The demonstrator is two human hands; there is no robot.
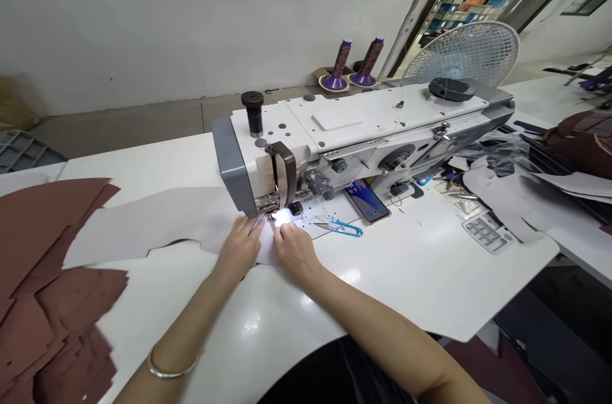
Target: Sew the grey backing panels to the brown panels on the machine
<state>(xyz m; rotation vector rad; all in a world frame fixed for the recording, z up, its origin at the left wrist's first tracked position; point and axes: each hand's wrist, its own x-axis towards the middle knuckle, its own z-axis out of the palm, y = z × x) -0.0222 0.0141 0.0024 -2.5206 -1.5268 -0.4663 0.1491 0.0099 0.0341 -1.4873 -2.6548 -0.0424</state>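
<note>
A long, pale grey cut piece of sheet material lies across the table, its right end under the needle area of a white sewing machine. Close by the lit presser foot, my left hand presses on this piece from the left, fingers together and bent over it. My right hand is at the other side of the foot, its fingers curled and pinching the edge of the same piece. The fingertips are partly hidden. Blue thread snips lie right of my right hand, beside a phone.
Stacked brown cut pieces cover the left of the table. Two brown thread cones and a fan stand behind the machine. More pale pieces and a grey plastic tray lie at right. The table's front edge is near.
</note>
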